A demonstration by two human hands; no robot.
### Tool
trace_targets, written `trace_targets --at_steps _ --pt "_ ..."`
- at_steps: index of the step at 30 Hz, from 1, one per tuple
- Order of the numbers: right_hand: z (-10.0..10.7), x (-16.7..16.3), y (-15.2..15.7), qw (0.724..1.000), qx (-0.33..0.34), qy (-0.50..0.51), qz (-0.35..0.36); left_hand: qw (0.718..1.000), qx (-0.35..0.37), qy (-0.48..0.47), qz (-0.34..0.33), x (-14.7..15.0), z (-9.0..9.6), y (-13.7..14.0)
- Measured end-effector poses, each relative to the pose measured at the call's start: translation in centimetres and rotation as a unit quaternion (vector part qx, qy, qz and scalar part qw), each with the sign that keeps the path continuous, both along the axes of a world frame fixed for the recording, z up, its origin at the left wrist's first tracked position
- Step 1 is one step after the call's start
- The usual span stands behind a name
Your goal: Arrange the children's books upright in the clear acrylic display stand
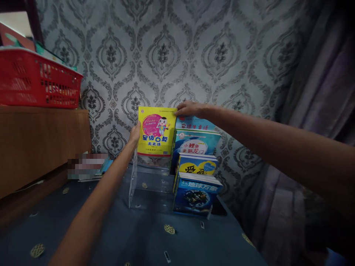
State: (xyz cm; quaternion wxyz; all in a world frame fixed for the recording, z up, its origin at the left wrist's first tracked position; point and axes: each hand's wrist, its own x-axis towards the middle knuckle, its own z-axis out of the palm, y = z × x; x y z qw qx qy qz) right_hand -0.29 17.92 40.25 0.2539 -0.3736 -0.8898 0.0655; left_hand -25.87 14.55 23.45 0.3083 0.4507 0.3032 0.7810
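Two-handed grip on a yellow book. The left hand was closed on the book's left edge, its fingers largely hidden; the right hand had its fingers bent, nearly together, over the upper right corner. How firmly either hand pressed could not be told. The book stood upright between the hands, front cover toward the viewer, over the rear left part of a clear stepped stand; whether its lower edge rested on the stand could not be made out. Directly below the grip, the stand's left tiers were bare. Below the right hand, a column of books descended forward: a light-blue book nearest the fingers, then a teal book, a blue-and-yellow book and, lowest, a globe-covered book. Left of the grip and lower, a stack of books, partly pixelated, lay on the dark blue patterned cloth. Farther left, a red basket sat on a wooden cabinet. Patterned wallpaper rose behind the grip.
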Motion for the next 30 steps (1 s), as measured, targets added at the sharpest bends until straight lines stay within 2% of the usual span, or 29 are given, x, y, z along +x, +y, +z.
trace_targets --at_steps 3,8,16,19,23,26,30 --pt "0.0 0.0 0.2 1.0 0.007 0.006 -0.001 1.0 0.01 0.014 0.006 0.3 -0.1 -0.7" --pt "0.2 0.0 -0.1 1.0 0.001 0.012 -0.01 0.996 0.03 0.076 -0.028 0.4 -0.2 -1.8" --pt "0.3 0.6 -1.1 0.999 -0.034 0.04 0.004 0.991 -0.001 0.125 -0.049 0.0 0.1 -2.1" --pt "0.1 0.9 -1.1 0.998 -0.014 0.06 0.003 0.989 -0.005 0.138 -0.044 -0.1 0.2 -2.2" --pt "-0.1 1.4 -0.8 0.996 0.044 0.074 -0.007 0.989 -0.009 0.147 -0.032 -0.3 0.0 -2.2" --pt "-0.2 1.9 -0.8 0.996 0.078 0.051 -0.007 0.988 -0.015 0.152 -0.023 -0.5 -0.3 -2.3" --pt "-0.1 2.4 -1.0 0.996 0.083 0.007 -0.005 0.988 -0.017 0.156 -0.012 -0.7 -0.5 -2.5"
